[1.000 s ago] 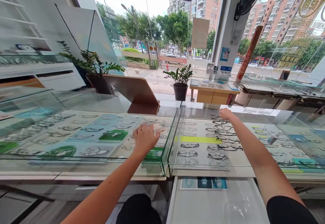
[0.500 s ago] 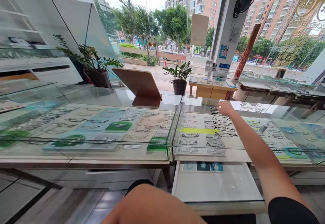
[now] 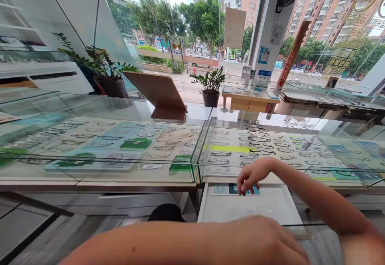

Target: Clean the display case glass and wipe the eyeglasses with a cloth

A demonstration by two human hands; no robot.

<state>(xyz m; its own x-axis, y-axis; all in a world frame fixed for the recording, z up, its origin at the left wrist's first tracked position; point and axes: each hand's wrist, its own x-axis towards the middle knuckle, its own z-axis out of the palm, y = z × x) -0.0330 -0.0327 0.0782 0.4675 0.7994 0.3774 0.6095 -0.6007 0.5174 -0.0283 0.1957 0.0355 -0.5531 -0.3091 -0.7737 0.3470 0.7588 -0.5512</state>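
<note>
White and smooth, a drawer (image 3: 210, 211) lies below the right hand (image 3: 252, 174), whose fingers hang half bent and loosely parted, with nothing seen in their hold. The drawer juts toward the body from under the worktop (image 3: 231, 114), and a strip of blue and dark pictures (image 3: 221, 189) on it is partly covered by those fingers. Nearer the camera, the left hand (image 3: 272, 239) is blurred and cut off by the lower edge – how far it is open, or whether it has hold of anything, cannot be told.

Straight beyond the right hand, and closer to it than to the left, a column of dark eyeglass frames (image 3: 261, 152) lies at the glass worktop. The column's long axis runs away from the wrist – each pair is set crosswise, roughly left to right, the frontmost slanting a little. They look thin and black, their outlines crowding toward the far end; whether they touch is too fine to tell. Left of the right hand and beyond it runs a yellow-green strip (image 3: 228, 148); farther left is a crumpled beige cloth (image 3: 176, 136). Off to the hand's right, farther away, shows a small white bottle (image 3: 309, 142)
</note>
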